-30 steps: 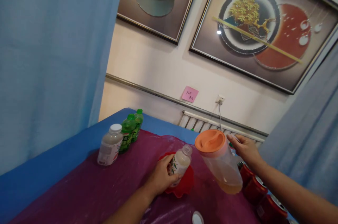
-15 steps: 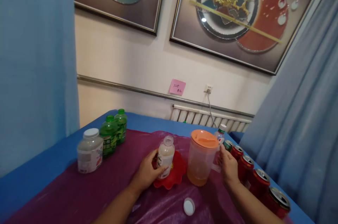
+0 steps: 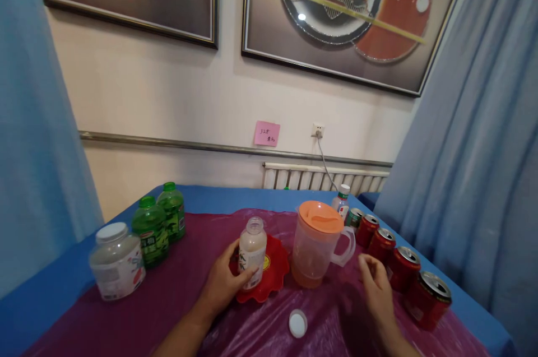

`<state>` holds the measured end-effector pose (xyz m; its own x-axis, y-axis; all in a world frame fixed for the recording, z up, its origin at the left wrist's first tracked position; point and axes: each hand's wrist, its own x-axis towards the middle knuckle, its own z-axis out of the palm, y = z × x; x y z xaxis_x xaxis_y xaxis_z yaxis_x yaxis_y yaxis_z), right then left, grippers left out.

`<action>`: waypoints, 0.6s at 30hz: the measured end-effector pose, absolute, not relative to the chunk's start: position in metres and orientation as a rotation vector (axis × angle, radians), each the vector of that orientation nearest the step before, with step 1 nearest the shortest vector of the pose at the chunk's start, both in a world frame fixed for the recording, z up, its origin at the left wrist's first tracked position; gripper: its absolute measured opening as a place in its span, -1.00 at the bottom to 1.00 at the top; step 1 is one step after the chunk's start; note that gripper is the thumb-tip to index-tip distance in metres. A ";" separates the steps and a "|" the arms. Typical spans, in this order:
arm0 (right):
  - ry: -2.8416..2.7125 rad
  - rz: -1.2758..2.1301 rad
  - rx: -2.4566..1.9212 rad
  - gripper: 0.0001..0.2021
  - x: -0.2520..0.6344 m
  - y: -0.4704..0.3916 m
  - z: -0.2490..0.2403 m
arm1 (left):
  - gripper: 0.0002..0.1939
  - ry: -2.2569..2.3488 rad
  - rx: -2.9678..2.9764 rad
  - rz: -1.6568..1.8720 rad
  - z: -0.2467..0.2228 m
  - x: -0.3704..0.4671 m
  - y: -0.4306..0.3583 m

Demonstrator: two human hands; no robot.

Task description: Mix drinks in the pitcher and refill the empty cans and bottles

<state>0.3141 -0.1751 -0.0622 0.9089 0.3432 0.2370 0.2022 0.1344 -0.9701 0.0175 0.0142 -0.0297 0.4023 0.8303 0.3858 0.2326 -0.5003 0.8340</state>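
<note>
My left hand [image 3: 229, 277] is wrapped round a small clear bottle [image 3: 253, 250] with a white label and no cap. The bottle is upright over a red scalloped plate [image 3: 275, 278]; whether its base touches the plate I cannot tell. Just right of it stands a clear plastic pitcher [image 3: 309, 256] with an orange lid and some amber liquid at the bottom. My right hand [image 3: 376, 287] is to the right of the pitcher's handle, apart from it, fingers loosely bent and holding nothing. A white cap [image 3: 298, 323] lies on the cloth in front of the pitcher.
Several red cans [image 3: 407, 267] line the right edge, with a green can [image 3: 355, 218] and a small capped bottle [image 3: 342, 200] behind. At left stand a white-lidded jar [image 3: 117, 267] and two green bottles [image 3: 151, 231]. Purple plastic sheeting [image 3: 180, 278] covers the blue table [image 3: 54, 273].
My right hand has let go of the pitcher's handle and drawn back toward me, leaving the handle in sight. My left hand still holds the bottle. The view has shifted.
</note>
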 end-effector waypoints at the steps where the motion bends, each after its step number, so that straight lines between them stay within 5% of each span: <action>1: -0.508 0.155 -1.460 -0.44 0.307 -0.183 -0.074 | -0.29 0.907 1.959 1.084 -0.028 0.017 0.014; 7: -1.226 0.201 -1.580 -0.71 0.264 -0.197 -0.123 | -0.44 0.943 1.999 1.067 -0.023 0.017 0.016; 12: -1.710 0.170 -1.715 -0.48 0.245 -0.183 -0.113 | -0.39 0.888 1.939 1.006 -0.025 0.016 0.017; 18: -1.822 0.227 -1.780 -0.52 0.230 -0.179 -0.112 | -0.42 0.841 1.852 0.990 -0.024 0.017 0.016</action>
<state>0.2303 -0.1788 -0.1115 0.0542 0.9586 0.2794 0.8607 0.0970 -0.4998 0.0169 0.0159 -0.0238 0.4597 0.8357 0.3004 0.1613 -0.4112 0.8971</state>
